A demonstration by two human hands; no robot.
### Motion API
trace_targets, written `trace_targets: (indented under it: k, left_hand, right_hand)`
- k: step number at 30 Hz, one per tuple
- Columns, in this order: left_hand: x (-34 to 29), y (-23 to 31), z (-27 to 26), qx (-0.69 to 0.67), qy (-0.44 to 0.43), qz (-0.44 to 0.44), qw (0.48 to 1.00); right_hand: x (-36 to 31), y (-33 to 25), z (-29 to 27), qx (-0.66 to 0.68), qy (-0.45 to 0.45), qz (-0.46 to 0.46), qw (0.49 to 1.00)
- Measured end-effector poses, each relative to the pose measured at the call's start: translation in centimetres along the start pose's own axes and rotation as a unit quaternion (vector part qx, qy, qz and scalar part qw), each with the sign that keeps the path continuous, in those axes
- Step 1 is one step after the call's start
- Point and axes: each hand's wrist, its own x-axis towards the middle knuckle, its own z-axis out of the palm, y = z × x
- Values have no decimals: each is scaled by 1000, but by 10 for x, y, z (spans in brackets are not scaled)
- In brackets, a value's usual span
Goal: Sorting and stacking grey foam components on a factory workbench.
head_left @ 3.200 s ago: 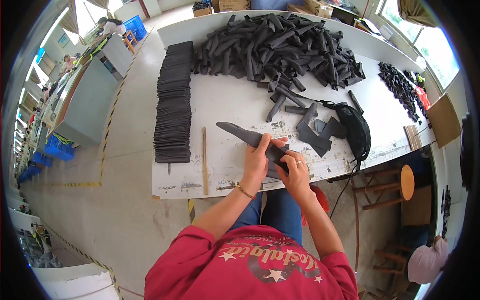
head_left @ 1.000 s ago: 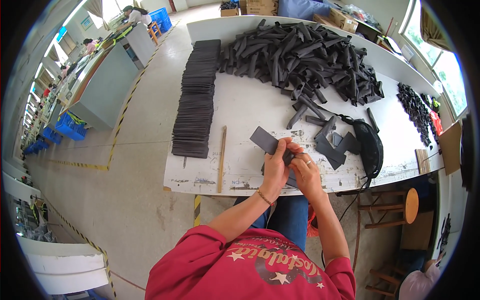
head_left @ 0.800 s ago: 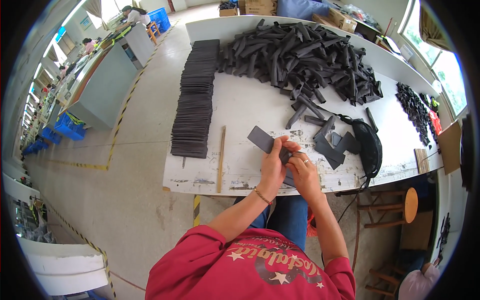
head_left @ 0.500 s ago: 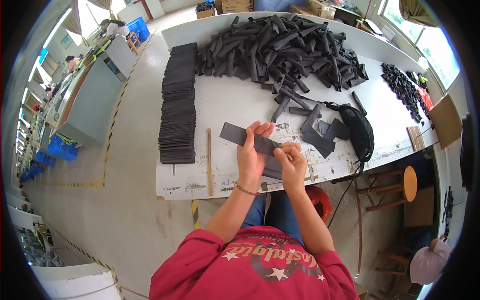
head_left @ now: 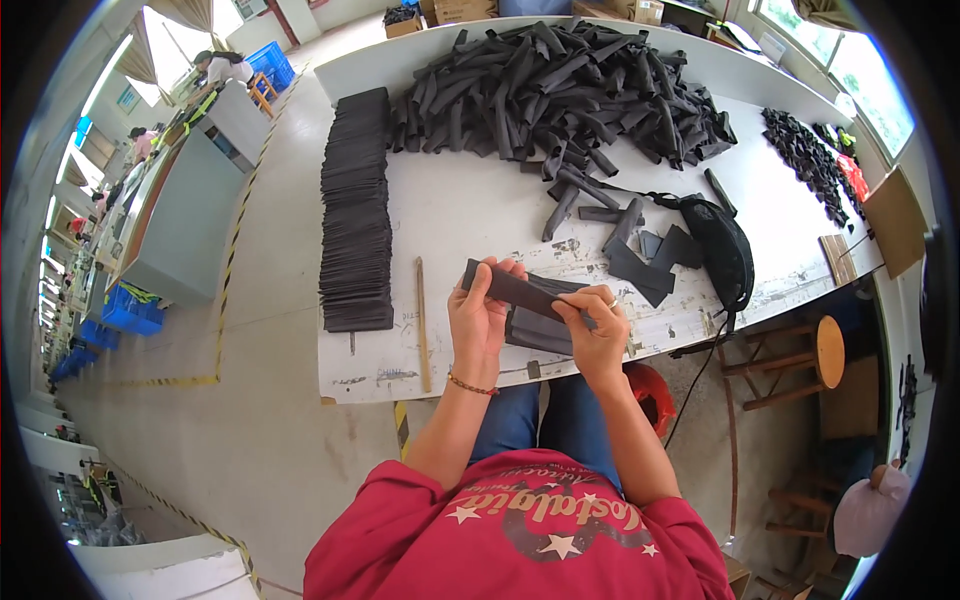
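A flat dark grey fabric strip point(head_left: 522, 291) is stretched between my two hands above the front edge of the white table point(head_left: 450, 215). My left hand point(head_left: 481, 312) grips its left end, thumb on top and fingers beneath. Its right end is pinched between the thumb and fingers of my right hand point(head_left: 597, 333). Below the strip, more dark flat pieces point(head_left: 538, 332) lie on the table near the edge, partly covered by my hands. To the left stands a long, tidy row of stacked black strips point(head_left: 356, 215), with a thin wooden stick point(head_left: 423, 320) beside it.
A big heap of rolled black pieces point(head_left: 560, 90) fills the table's back. Right of my hands lie loose flat pieces point(head_left: 640, 272) and a black pouch point(head_left: 720, 255) with a cord. A wooden stool point(head_left: 828, 352) and red bin point(head_left: 652, 398) stand below the edge.
My left hand has shifted left and slightly down to the strip's left end. My right hand has moved a little right and down, and the hands are farther apart.
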Motion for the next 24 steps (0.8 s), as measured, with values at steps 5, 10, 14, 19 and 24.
trace_targets:
  k: [5, 10, 14, 19, 24]
  left_hand:
    - [1, -1, -4, -7, -5, 14, 1000]
    - [7, -2, 1, 59, 45, 46, 996]
    - [7, -3, -5, 57, 50, 18, 997]
    - [9, -17, -20, 35, 82, -26, 996]
    - [18, -25, -22, 105, 56, -16, 993]
  right_hand:
    - [-3, 13, -6, 82, -40, 153, 984]
    - [-13, 25, 0, 164, -125, 280, 938]
    - [-9, 23, -7, 165, -126, 325, 923]
    - [-14, 35, -13, 219, -135, 380, 888]
    - [-9, 51, -37, 219, -112, 419, 874]
